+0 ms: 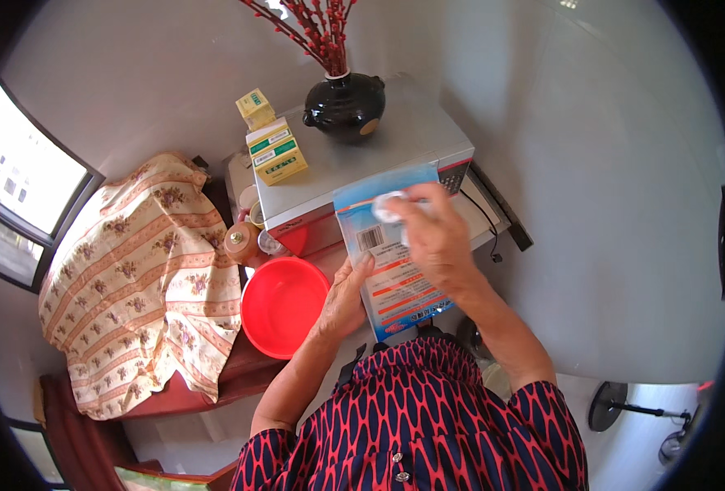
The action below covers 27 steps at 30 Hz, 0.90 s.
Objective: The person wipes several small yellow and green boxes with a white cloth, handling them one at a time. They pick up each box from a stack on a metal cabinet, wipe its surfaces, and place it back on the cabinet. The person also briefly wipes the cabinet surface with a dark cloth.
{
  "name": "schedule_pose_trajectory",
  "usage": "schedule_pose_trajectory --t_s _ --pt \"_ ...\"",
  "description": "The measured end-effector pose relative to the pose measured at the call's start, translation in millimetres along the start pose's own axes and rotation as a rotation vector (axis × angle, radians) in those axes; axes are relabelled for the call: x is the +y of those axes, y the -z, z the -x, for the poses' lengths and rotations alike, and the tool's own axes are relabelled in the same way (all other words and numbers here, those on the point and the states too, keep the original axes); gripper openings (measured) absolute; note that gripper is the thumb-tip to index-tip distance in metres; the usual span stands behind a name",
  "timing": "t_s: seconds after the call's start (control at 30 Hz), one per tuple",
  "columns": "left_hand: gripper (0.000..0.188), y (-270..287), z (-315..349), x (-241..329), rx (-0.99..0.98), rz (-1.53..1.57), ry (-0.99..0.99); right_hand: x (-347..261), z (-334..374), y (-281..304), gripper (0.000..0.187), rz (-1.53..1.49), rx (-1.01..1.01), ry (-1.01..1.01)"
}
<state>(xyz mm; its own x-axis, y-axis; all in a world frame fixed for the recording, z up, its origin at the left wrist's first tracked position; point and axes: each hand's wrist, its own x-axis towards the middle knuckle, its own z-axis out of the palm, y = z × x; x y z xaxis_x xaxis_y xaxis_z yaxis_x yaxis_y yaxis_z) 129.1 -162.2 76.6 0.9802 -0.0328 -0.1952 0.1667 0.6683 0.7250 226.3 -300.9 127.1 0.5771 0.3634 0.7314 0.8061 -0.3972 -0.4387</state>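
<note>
In front of my body a flat blue-and-white packet [385,282] with orange stripes and a barcode is held upright. My left hand [346,296] grips its left edge, thumb on the printed face and fingers out of sight behind. My right hand [438,237] is closed around a small white wad [388,206], a tissue or cloth by its look, over the packet's upper part. Motion blurs this hand a little, and whether the wad presses on the packet I cannot tell.
Beyond the packet, a silver microwave [403,114] carries a black vase [344,108] of red-budded stems and several yellow-green boxes [279,155]. A red basin [284,307] stands to the left, near a brown lidded pot [241,243]. A floral cloth [145,286] drapes the red sofa [252,372].
</note>
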Motion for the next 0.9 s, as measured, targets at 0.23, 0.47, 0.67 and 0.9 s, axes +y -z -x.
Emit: schedule_pose_trajectory --t_s 0.23,0.47,0.67,0.9 --pt "0.055 4 2 14 0.027 0.145 -0.018 -21 57 7 0.025 -0.086 -0.399 0.328" --pt "0.048 1 4 8 0.030 -0.109 -0.097 1 29 31 0.033 -0.095 -0.296 0.150" --pt "0.040 -12 5 -2 0.094 -0.381 -0.170 -32 -10 24 0.039 -0.095 -0.123 0.138" --pt "0.042 4 -2 -18 0.110 -0.792 -0.443 -55 24 34 0.042 -0.057 -0.324 0.323"
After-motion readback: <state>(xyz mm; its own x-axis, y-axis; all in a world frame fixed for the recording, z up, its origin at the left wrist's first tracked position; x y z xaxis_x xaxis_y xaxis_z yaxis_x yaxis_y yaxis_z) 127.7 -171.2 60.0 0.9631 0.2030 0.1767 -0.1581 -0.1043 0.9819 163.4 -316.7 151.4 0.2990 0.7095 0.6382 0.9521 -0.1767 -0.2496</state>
